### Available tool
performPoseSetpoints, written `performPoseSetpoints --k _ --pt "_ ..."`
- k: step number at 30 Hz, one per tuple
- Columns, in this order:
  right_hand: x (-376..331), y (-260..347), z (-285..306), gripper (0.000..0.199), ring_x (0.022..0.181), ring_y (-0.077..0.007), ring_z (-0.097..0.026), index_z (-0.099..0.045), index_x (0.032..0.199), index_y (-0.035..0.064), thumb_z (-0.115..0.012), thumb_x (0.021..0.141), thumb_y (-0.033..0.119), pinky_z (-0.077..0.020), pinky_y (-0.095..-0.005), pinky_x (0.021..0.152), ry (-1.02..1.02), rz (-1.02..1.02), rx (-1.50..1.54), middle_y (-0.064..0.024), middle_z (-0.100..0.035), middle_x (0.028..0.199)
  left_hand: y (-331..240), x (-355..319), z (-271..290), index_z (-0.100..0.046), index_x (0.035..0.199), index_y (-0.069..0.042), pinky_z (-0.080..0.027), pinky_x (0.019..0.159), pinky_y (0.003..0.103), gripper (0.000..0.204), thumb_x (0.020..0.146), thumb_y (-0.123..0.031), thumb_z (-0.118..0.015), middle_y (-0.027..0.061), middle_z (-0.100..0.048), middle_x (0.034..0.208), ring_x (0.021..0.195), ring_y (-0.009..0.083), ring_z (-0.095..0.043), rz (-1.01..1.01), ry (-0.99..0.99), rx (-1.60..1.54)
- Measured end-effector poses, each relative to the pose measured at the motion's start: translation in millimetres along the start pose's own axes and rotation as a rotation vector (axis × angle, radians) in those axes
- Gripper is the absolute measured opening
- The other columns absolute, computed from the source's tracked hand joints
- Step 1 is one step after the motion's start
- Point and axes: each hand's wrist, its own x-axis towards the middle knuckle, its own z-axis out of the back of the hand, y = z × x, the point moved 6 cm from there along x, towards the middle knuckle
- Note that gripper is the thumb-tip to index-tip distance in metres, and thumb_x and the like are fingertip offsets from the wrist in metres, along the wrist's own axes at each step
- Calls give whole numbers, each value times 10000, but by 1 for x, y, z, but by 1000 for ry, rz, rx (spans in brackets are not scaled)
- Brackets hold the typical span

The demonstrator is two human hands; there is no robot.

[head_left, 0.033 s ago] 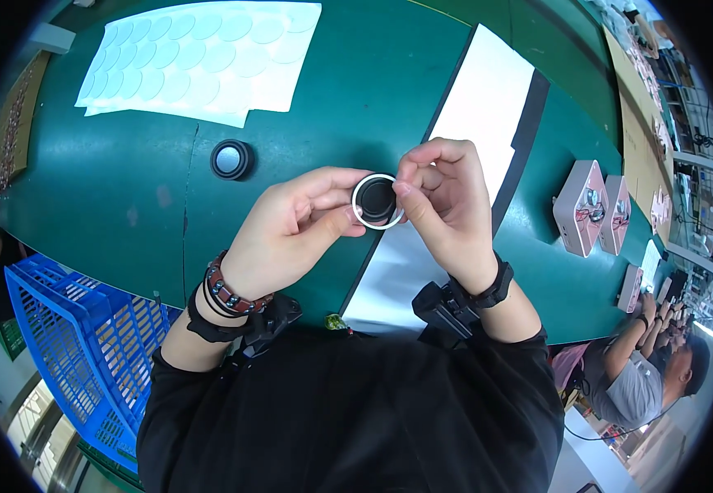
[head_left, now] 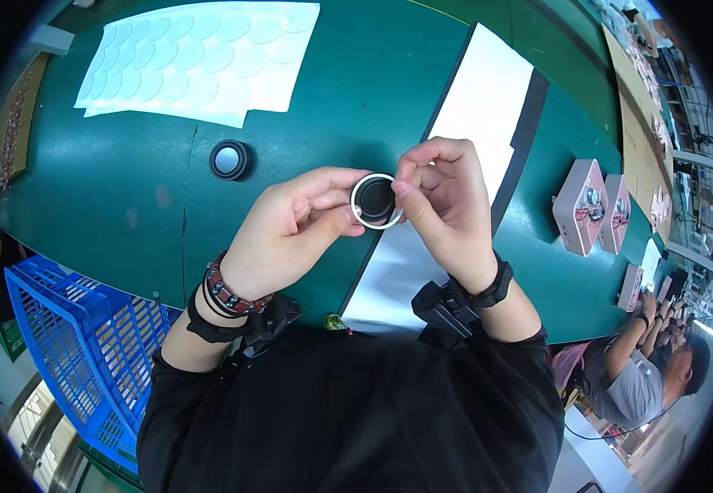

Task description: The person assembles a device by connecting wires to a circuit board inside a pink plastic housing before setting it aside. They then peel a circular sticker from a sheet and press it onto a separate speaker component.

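Between my two hands is a black round part with a white ring [head_left: 375, 201] around its face. My left hand [head_left: 299, 218] grips its left side, thumb and fingers closed at the rim. On the opposite side my right hand [head_left: 447, 201] pinches the rim with thumb and forefinger, its other fingers curled. Both hands hold it above the table, partly over a white strip with dark edges [head_left: 488, 90]. A second black round part [head_left: 231, 159] with a grey centre stands on the table, left of my hands. Farther back lies a white sheet of round stickers [head_left: 179, 57].
The green table [head_left: 356, 107] carries two pinkish housings [head_left: 582, 209] with exposed wires on the right. A blue plastic crate [head_left: 85, 329] stands at the lower left, by the table edge. Other people work at the lower right, one in a grey shirt [head_left: 627, 378].
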Motion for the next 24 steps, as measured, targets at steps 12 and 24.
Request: performPoseSetpoints --k 12,24 --pt "1 0 -5 337 774 -97 -587 -401 1158 9 -566 878 -80 -506 -245 674 49 40 -136 -60 -534 939 -1 -1 3 -498 1235 56 -492 901 278 294 943 24 -507 111 -628 1124 1028 148 -616 -67 22 99" --pt "-6 6 -14 411 702 -97 -581 -410 1185 0 -602 835 -99 -495 -248 664 94 82 -259 -61 -564 873 -9 6 8 -606 973 18 -497 692 213 119 942 -86 -558 33 -660 826 775 75 -635 120 -20 190"
